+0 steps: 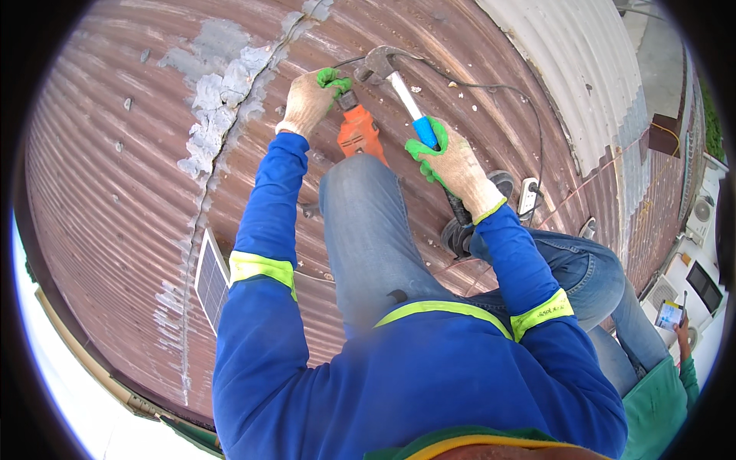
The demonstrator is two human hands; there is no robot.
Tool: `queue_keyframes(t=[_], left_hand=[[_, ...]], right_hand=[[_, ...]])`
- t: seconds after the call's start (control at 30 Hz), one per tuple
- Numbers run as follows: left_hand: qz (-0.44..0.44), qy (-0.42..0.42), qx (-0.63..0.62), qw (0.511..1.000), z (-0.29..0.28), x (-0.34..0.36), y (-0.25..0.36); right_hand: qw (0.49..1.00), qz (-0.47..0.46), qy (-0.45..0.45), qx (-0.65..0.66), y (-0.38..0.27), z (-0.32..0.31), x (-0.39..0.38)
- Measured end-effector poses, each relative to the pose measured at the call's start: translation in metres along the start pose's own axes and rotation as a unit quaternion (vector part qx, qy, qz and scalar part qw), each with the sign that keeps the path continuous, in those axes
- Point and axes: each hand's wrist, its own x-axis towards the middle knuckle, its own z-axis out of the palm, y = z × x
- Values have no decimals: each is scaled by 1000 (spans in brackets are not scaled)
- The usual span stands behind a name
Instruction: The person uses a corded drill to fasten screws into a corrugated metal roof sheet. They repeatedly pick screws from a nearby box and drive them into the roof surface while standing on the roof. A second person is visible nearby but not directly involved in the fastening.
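My left hand [309, 100], in a cream glove with green fingertips, is closed at the dark chuck end of an orange power drill [359, 132]. The drill's lower part is hidden behind my raised knee. A claw hammer [402, 93] with a pale metal shaft and a blue-and-black grip is in my right hand [454, 157], gloved the same way. Its steel head is up beside the drill's chuck, just right of my left fingers. Whether the head touches anything, I cannot tell. Any bit in the chuck is hidden by my fingers.
Brown corrugated roofing [115, 192] surrounds me, with a silvery patched seam [222, 107] on the left. A small solar panel [211, 280] lies by my left elbow. A black cable [498, 86] curves to a white power strip [527, 198]. Another person in green [659, 402] is at lower right.
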Motion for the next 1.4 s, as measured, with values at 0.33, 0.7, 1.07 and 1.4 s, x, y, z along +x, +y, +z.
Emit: queue_keyframes(t=[0.33,0.7,1.07,1.4], left_hand=[[23,-8,33,999,-3,-10,15],[1,-5,19,1000,2,-6,-7],[11,3,-19,1000,1,-8,-9],[10,-3,-43,999,2,-10,-5]], right_hand=[[995,-56,29,81,-22,4,13],[991,-115,42,57,-46,-14,15],[996,-77,4,-46,-47,-14,6],[993,-113,10,18,-50,-11,11]])
